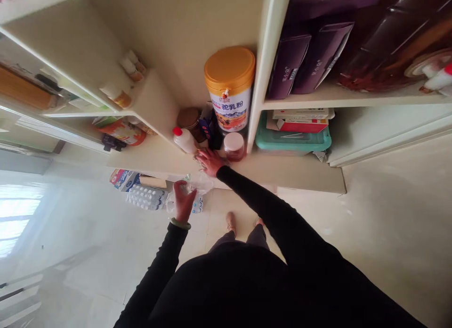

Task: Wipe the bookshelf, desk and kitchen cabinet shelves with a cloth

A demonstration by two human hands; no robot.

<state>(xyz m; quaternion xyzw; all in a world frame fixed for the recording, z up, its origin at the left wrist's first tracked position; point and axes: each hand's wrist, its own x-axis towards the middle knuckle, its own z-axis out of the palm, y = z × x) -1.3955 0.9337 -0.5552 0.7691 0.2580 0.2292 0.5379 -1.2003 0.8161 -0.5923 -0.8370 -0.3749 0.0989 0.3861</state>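
Left hand (183, 199) gripped a clear bag (197, 184) at the shelf (289, 170) edge, apparently holding it open below the ledge. Right hand (211, 160) lay flat on the shelf, fingers spread over a small item; grasp: cannot tell. Jar (234, 145), bottle (184, 139) and tin (230, 87) stood just behind, within reach.

So the cream shelf ledge (282, 175) is pretty crowded at the back: a big tin of camel milk powder with an orange lid (230, 87), a brown-lidded jar (189, 121), a white squeeze bottle with a red cap (183, 139) and a small pink-lidded jar (234, 145), all bunched close. In the next bay a teal plastic box (293, 140) sits with red-and-white cartons (302, 120) stacked on top. The upper shelf (353, 101) holds purple boxes (310, 57).
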